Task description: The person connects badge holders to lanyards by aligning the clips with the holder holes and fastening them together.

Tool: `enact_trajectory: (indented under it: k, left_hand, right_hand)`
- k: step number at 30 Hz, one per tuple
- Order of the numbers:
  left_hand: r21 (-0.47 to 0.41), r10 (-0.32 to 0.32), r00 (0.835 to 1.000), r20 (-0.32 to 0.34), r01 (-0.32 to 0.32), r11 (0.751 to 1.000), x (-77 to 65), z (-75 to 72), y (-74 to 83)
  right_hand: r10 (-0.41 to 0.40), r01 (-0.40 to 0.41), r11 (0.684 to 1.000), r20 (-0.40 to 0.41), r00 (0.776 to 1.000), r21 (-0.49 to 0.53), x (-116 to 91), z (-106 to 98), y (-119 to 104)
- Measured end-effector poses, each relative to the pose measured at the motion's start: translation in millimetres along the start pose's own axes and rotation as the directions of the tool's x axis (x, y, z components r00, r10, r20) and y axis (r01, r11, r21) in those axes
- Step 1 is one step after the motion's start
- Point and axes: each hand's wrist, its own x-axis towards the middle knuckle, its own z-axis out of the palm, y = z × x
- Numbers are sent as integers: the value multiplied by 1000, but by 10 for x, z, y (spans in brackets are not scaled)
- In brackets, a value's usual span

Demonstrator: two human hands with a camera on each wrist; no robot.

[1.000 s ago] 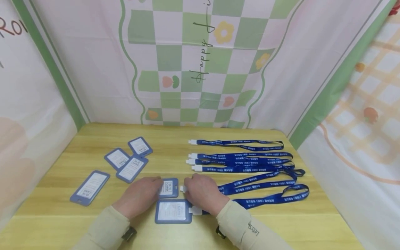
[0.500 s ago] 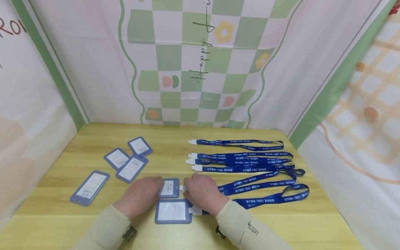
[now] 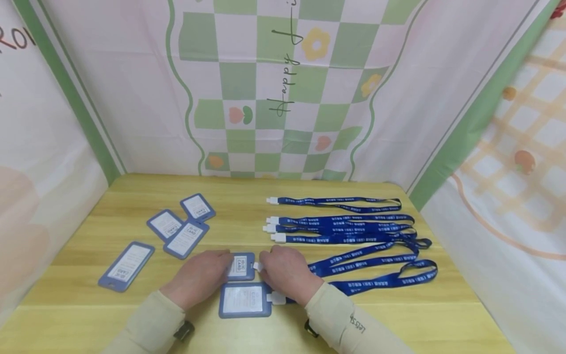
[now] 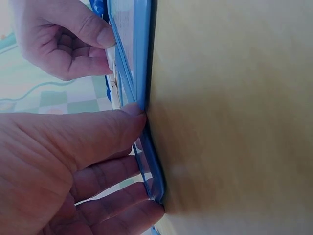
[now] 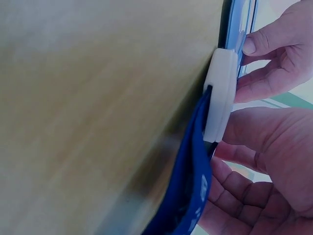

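My left hand [image 3: 201, 275] grips the left end of a blue-framed ID badge holder [image 3: 241, 266], thumb on the near side in the left wrist view and fingers on the far side. At its slotted right end, my right hand [image 3: 286, 273] pinches the white clip [image 3: 258, 266] of a blue lanyard [image 3: 340, 262]. The clip's tip overlaps the slot edge in the head view; its rear is hidden by my fingers. Just nearer lies a second badge holder [image 3: 244, 300], with a lanyard's white clip [image 3: 276, 298] at its right end. That clip fills the right wrist view's foreground.
Several more badge holders [image 3: 185, 239] lie at the left of the wooden table [image 3: 239, 196], some overlapping. Several blue lanyards [image 3: 340, 239] lie in rows at the right, white clips pointing left. A patterned cloth [image 3: 283, 88] hangs behind the table.
The gripped badge holder has shifted slightly right and the pinched clip slightly left, closing the small gap between them. Both hands otherwise stay nearly in place.
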Motion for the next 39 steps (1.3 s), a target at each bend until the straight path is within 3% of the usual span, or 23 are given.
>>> enact_trajectory:
  k: [14,24,39]
  left_hand:
    - [-27,-2,1000,9,2,1000,-2,-7,2]
    - [-35,12,1000,20,-12,999,6,-53,-14]
    - [-47,12,1000,27,-10,999,-5,-24,-48]
  right_hand:
    - [-9,9,1000,-3,1000,-12,3,15,5]
    - [15,-16,997,16,1000,73,19,25,35]
    - [28,-29,995,16,999,97,21,4,17]
